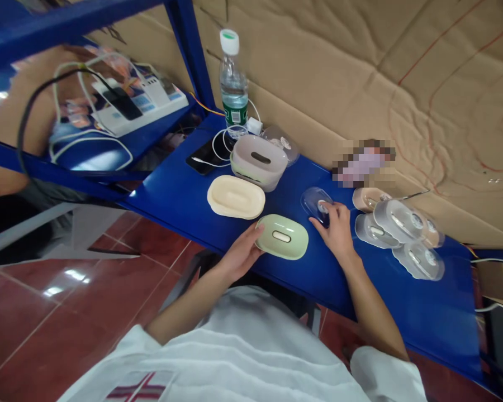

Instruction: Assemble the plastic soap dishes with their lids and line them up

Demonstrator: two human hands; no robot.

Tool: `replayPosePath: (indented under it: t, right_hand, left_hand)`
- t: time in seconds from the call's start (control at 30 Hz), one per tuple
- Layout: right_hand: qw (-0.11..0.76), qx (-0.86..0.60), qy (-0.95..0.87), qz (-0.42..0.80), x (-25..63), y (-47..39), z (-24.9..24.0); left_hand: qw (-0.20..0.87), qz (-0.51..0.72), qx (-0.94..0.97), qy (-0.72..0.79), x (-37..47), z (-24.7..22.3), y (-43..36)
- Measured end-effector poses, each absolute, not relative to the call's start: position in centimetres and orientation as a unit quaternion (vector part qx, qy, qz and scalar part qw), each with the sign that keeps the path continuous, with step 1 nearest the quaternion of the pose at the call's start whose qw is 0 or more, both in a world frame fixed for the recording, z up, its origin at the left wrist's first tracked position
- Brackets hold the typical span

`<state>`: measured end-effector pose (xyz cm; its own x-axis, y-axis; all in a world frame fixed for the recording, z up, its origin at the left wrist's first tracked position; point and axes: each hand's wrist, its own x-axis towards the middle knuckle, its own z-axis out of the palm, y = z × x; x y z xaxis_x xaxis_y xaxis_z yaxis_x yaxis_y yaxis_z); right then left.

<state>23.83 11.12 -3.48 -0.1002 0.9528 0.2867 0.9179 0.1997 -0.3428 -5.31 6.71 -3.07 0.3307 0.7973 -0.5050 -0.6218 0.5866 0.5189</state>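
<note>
My left hand (243,251) grips the left end of a light green oval soap dish (299,237) with a pale slotted piece in its middle, thumb over the rim. The dish is over the front part of the blue table. My right hand (337,226) has its thumb and fingers closed on a clear oval plastic lid (312,201) with a small round sticker. A cream oval tray (236,197) lies just beyond my left hand. Behind that tray stand stacked oval dishes (260,159), greyish pink over green.
At the right, several clear-lidded oval boxes (399,219) stand grouped on the blue table (419,318). A water bottle (233,84), a phone (201,159) and a white cable are at the back left. A power strip (140,109) sits on the neighbouring blue surface. Brown cardboard (302,72) lines the back.
</note>
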Motion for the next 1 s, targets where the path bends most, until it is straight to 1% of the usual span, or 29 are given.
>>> replayPosePath:
  t: [0.07, 0.13, 0.23, 0.33, 0.47, 0.63, 0.77, 0.87, 1.0]
  right_hand:
    - [0.28, -0.625, -0.725, 0.071, 24.0, 8.3, -2.6]
    - [0.308, -0.6, -0.731, 0.105, 23.5, 5.9, -1.7]
    - [0.278, -0.517, -0.799, 0.129, 21.5, 3.5, -1.0]
    - [0.244, -0.462, -0.844, 0.119, 19.5, 2.9, -1.2]
    - [0.232, -0.443, -0.861, 0.089, 18.4, 3.1, -2.0]
    - [0.207, -0.438, -0.875, 0.001, 18.5, 2.8, -2.1]
    - [0.191, -0.419, -0.888, -0.006, 18.8, 2.6, -1.5]
    - [0.196, -0.418, -0.887, 0.007, 18.7, 2.4, -1.8]
    - [0.239, -0.459, -0.854, 0.053, 18.3, 2.2, -3.0]
  left_hand:
    - [0.814, 0.423, 0.128, 0.376, -4.7, -3.3, 7.1]
    - [0.82, 0.411, 0.143, 0.372, -4.1, -3.5, 7.6]
    - [0.825, 0.4, 0.172, 0.361, -3.7, -3.9, 8.0]
    - [0.829, 0.394, 0.193, 0.347, -3.8, -4.3, 7.8]
    - [0.821, 0.41, 0.196, 0.345, -4.2, -4.7, 7.2]
    - [0.827, 0.406, 0.211, 0.327, -4.5, -4.7, 7.0]
    - [0.836, 0.393, 0.227, 0.309, -4.6, -4.7, 6.9]
    - [0.835, 0.391, 0.239, 0.304, -4.7, -4.8, 6.8]
    - [0.834, 0.399, 0.248, 0.291, -4.6, -4.7, 6.7]
